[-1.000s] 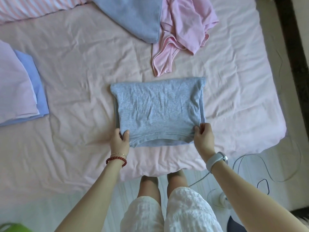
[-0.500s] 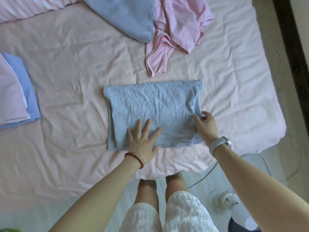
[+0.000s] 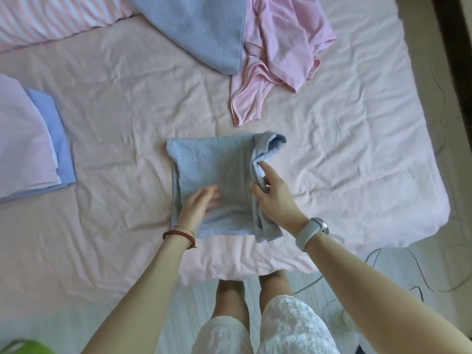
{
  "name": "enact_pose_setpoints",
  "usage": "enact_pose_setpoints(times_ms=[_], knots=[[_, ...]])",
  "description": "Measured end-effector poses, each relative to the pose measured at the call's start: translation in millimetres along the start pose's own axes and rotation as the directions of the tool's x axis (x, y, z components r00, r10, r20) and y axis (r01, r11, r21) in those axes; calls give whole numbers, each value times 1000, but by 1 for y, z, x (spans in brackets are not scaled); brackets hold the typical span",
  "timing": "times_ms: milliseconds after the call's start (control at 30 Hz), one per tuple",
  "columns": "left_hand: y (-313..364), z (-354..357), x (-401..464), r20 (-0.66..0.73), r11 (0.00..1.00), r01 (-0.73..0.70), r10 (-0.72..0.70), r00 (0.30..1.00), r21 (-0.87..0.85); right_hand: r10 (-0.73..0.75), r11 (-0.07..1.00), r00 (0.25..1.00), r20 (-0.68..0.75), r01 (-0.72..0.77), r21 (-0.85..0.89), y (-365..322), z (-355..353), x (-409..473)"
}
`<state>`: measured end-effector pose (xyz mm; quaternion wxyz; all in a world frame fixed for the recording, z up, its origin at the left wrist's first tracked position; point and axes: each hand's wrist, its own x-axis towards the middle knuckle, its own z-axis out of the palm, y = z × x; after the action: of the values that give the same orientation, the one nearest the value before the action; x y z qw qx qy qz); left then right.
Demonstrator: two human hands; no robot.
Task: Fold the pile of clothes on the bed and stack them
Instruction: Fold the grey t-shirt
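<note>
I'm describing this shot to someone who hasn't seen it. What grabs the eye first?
At the bed's near edge lies a grey garment, half folded: the left hand presses it flat while the right hand grips its lifted right edge. Beyond it a pink top lies crumpled beside a blue-grey cloth, and a folded stack sits at the far left.

Partly folded grey-blue cotton T-shirt [image 3: 217, 172], lying flat near the near edge, right edge lifted and rolled inward over the rest. Crumpled light pink cotton top [image 3: 278, 54] at the far side, just beyond the grey-blue shirt, unfolded, one strap trailing nearward. Spread grey-blue knit garment [image 3: 201, 29] touching its left side, unfolded. Folded stack at the far left: pale lilac piece [image 3: 23, 139] atop a light blue folded piece [image 3: 60, 141].
</note>
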<state>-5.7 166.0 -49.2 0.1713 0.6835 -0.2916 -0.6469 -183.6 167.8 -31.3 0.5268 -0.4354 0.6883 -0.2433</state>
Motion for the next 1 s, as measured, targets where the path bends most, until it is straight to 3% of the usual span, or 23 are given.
enact_pose_setpoints(times_ms=[100,233,300,367,467,533,633,733,833,933,1000], knots=[[-2,-40,-1,18,889,187,-198,980,-417,-57,998,985,165,57,5,-28,45,8],[-15,-64,1,25,818,237,-264,964,-524,0,994,920,392,-44,104,-52,91,11],[-26,-67,1,-41,890,235,-272,962,-391,13,1000,938,347,-18,11,-51,95,14],[-50,-71,14,-87,961,271,-274,958,-51,-31,988,977,210,62,-142,-40,89,19],[-38,-52,12,-301,981,146,-103,948,125,-259,852,964,56,255,-457,-26,74,30],[-27,-39,7,-446,965,136,-23,895,223,-429,672,897,109,398,-624,-22,72,46],[-48,-40,7,-571,941,232,-53,819,245,-351,482,881,317,460,-746,-31,76,77],[-58,-51,2,-500,980,184,-123,858,74,-234,434,908,349,418,-798,-40,79,114],[-63,-59,-3,-323,947,299,-321,890,-116,-116,462,922,369,379,-802,-56,77,140],[-65,-60,-11,-104,847,304,-383,918,-436,34,567,921,388,302,-766,-72,77,150],[-61,-58,-17,-103,803,222,-331,938,-554,103,649,908,405,248,-719,-78,73,148]])
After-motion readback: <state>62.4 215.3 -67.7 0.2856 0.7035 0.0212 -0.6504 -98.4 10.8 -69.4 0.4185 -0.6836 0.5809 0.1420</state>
